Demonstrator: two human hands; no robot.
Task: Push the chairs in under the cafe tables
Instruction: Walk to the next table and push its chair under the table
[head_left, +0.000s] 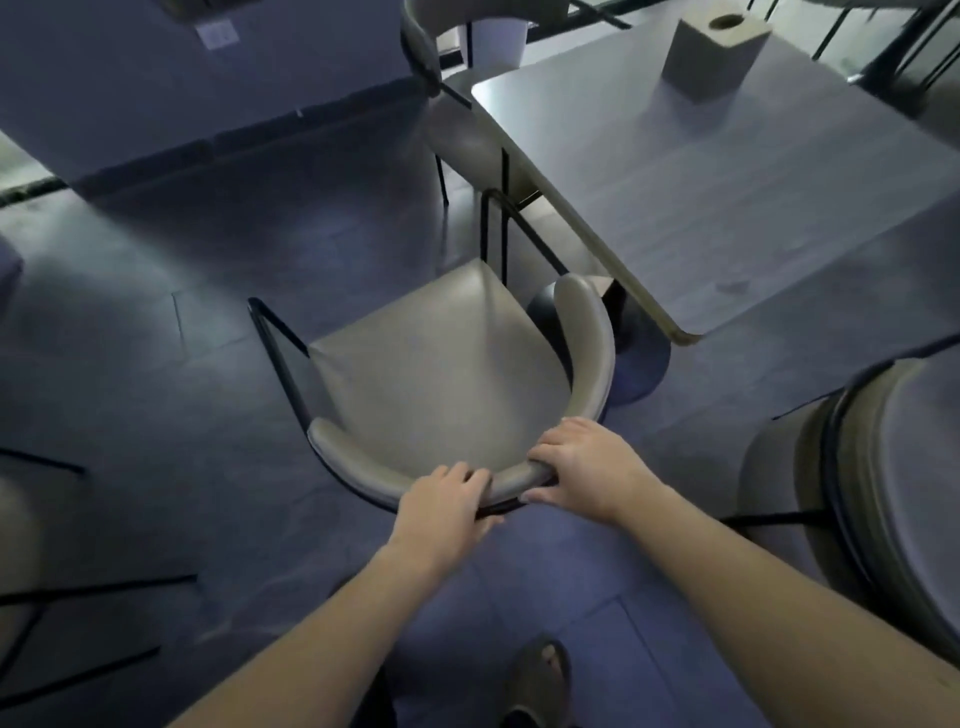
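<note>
Both hands on the chair back

Now both hands grip the curved backrest of a grey chair (441, 374) — the left hand (441, 506) and the right hand (582, 467) sit close together, fingers wrapped over the padded rail. Ahead of the hands the seat stands out on the floor, clear of the table (727, 171), whose near corner lies beyond the right hand — only the chair's right arm end reaches near the table edge. On the tabletop, far past the hands, stands a square block holder (711, 52). Another chair (872, 493) is just right of the right forearm.
</note>
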